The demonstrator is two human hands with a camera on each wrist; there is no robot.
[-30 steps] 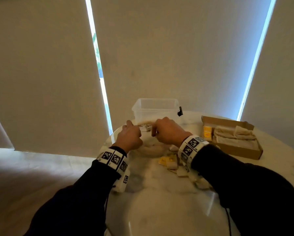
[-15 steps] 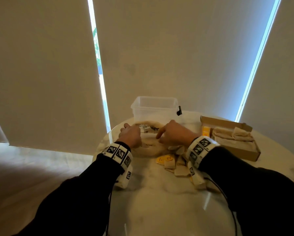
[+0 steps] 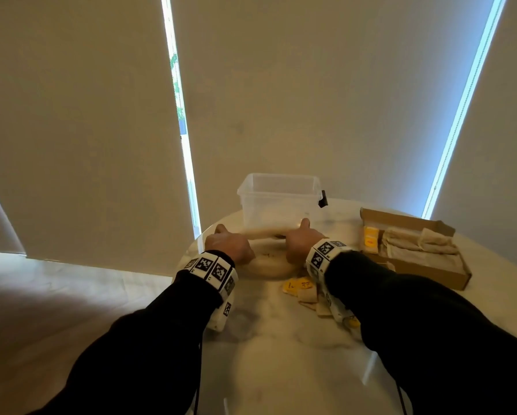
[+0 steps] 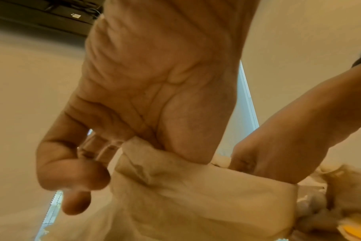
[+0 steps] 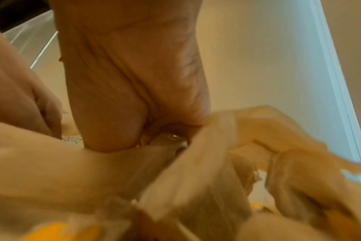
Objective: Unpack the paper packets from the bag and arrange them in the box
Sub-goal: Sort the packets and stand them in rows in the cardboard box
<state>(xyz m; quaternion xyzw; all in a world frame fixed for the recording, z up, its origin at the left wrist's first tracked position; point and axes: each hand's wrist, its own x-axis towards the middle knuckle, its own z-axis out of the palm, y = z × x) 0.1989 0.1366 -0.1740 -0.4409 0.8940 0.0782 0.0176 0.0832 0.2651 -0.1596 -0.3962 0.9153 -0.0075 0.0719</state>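
Observation:
A cream cloth bag [image 3: 267, 259] lies on the round marble table [image 3: 281, 354], in front of a clear plastic box [image 3: 278, 199]. My left hand [image 3: 228, 242] grips the bag's rim on the left, and my right hand [image 3: 303, 239] grips it on the right, stretching the mouth wide between them. In the left wrist view the bag [image 4: 196, 195] is pinched under my thumb. Loose paper packets [image 3: 300, 290], some with yellow labels, lie on the table under my right wrist. The right wrist view is blurred, with cloth [image 5: 93, 166] against my palm.
A shallow cardboard box [image 3: 425, 265] at the right holds yellow-labelled packets and folded cream cloth. Roller blinds hang close behind the table, with bright window gaps left and right. The table's near half is bare marble. A black clip sticks out on the clear box's right side.
Both hands have moved apart along the bag's rim and pulled its mouth wide. A small white tag seen between the hands before is out of sight.

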